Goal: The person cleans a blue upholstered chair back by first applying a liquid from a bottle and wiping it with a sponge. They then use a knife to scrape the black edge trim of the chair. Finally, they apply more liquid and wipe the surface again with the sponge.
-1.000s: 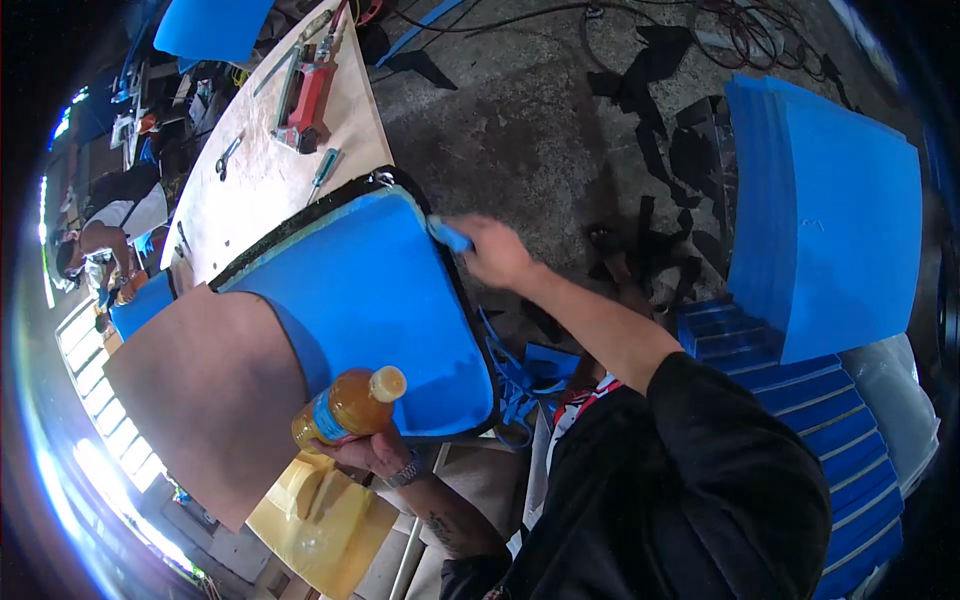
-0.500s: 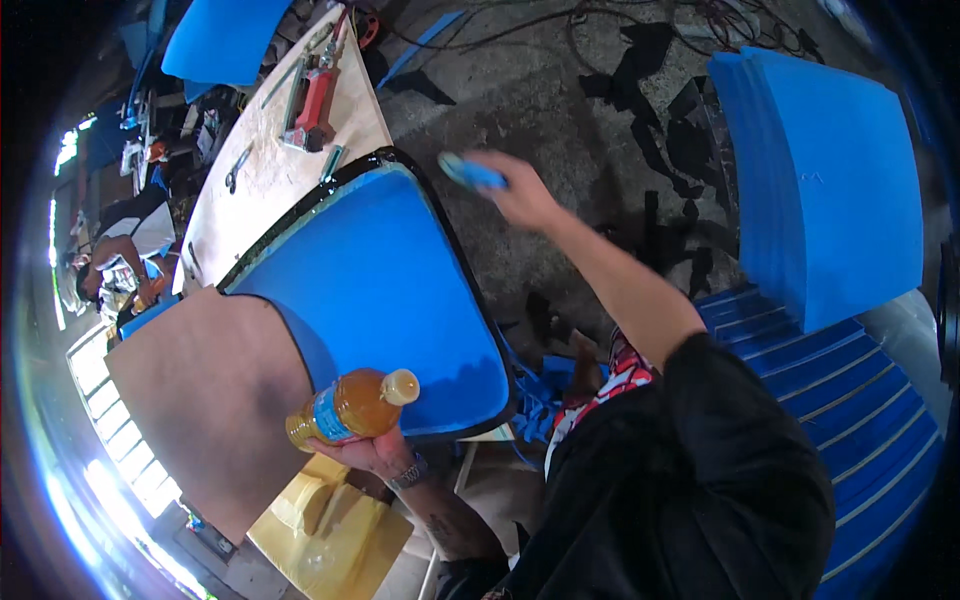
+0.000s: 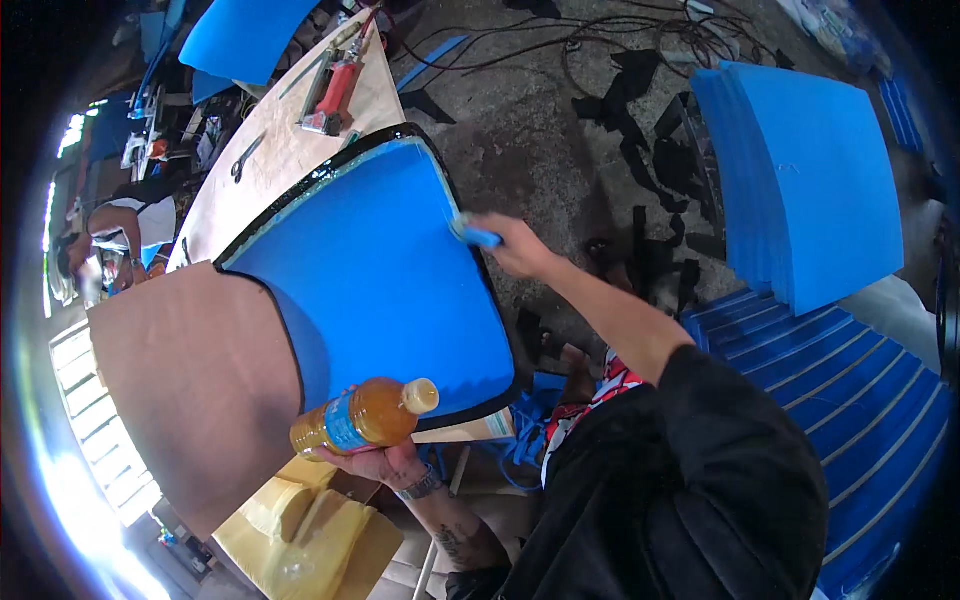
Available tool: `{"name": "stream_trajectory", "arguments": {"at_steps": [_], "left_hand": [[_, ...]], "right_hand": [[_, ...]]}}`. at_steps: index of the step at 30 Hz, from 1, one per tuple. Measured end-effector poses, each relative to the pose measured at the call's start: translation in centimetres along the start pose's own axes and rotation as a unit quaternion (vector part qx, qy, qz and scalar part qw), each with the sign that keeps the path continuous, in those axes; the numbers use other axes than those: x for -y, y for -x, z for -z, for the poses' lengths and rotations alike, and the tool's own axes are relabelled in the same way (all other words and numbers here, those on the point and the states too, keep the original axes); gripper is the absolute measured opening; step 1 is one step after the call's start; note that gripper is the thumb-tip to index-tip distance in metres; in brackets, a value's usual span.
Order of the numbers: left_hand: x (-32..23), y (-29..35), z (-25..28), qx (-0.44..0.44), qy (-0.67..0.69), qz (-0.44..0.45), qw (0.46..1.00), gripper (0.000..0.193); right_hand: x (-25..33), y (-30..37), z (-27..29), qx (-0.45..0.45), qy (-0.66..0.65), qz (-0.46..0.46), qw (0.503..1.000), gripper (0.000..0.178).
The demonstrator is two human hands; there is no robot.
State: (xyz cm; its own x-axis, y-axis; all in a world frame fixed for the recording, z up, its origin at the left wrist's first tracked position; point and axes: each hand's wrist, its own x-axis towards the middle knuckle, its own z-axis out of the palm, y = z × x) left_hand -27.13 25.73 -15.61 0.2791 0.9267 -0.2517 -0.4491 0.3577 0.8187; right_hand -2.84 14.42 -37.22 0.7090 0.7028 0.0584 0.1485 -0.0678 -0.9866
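My left hand (image 3: 375,464) cradles a clear plastic bottle (image 3: 372,414) of amber liquid from below; it lies tilted, its pale-topped neck toward the right. My right hand (image 3: 519,246) is closed round the blue handle of a small brush (image 3: 470,231), whose pale head meets the right edge of a blue panel (image 3: 390,270). Black edging frames this panel, and a pale, wet-looking strip runs along its border. On the left, a curved brown sheet (image 3: 200,375) adjoins the panel, below which the bottle is held.
On the wooden board (image 3: 285,160) beyond the panel lie a red-handled tool (image 3: 336,95) and scissors (image 3: 243,160). A stack of blue sheets (image 3: 815,180) stands at right. Black scraps (image 3: 640,85) and hoses (image 3: 570,60) litter the floor. Another person (image 3: 135,225) bends at far left.
My right hand has brought the brush down from over the floor to the panel's right edge. The bottle has shifted slightly right in my left hand. The whole view has moved a little.
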Motion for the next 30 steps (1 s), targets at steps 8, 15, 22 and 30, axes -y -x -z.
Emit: {"name": "stream_trajectory", "arguments": {"at_steps": [8, 15, 22, 30], "left_hand": [[-1.2, 0.9, -2.7, 0.012, 0.012, 0.008, 1.0, 0.06], [-2.3, 1.0, -6.3, 0.131, -0.003, -0.058, 0.99, 0.057], [-1.5, 2.9, -10.4, 0.162, -0.061, -0.088, 0.981, 0.054], [-0.1, 2.8, -12.0, 0.132, -0.102, -0.095, 0.981, 0.057]], "right_hand": [[3.4, 0.6, 0.9, 0.015, -0.041, -0.21, 0.977, 0.036], [13.0, 12.9, 2.6, -0.034, -0.543, -0.298, 0.784, 0.032], [16.1, 14.3, 0.5, 0.015, -0.632, -0.255, 0.732, 0.034], [15.3, 13.2, 1.7, 0.057, -0.659, -0.25, 0.707, 0.039]]}}
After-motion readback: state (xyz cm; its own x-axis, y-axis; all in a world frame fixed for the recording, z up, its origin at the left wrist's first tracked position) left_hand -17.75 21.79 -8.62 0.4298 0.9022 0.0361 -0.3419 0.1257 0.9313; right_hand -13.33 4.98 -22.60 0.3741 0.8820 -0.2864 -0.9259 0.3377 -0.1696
